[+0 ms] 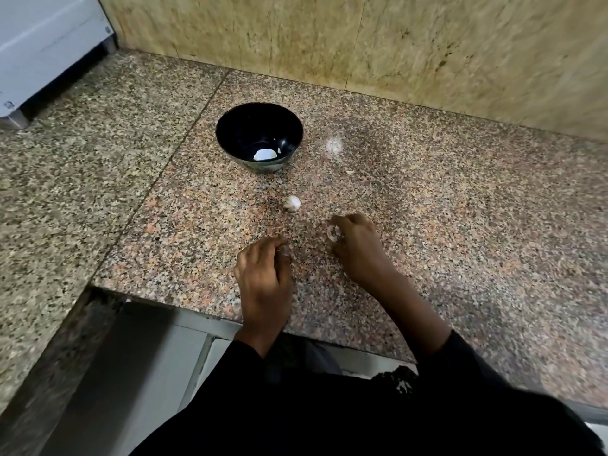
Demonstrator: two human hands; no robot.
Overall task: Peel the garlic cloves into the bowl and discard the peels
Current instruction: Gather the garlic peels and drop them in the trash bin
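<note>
Peeled garlic clove sits white at the bottom of the black bowl, with a small pale scrap beside it on the inner wall. Bowl stands upright on the speckled granite worktop, back from the hands and near the wall. Unpeeled clove lies on the worktop between the bowl and the hands, touching neither. Right hand rests near the worktop, fingers curled, gripping a pale piece of garlic with skin on it; only part of it shows past the fingers, so can't tell if it's a clove or just peel. Left hand hovers low just beside the right, fingers bunched and curled together at the tips; something small may be pinched there, but it's too blurred to tell. The two hands are apart, not touching. Small peel fragment lies right of the bowl; a whitish smudge on the worktop further back, just beside the bowl. Both arms in black sleeves. Yellowish stone wall behind the worktop, a white appliance at the far left corner, and a seam in the granite running diagonally left of the bowl.
</note>
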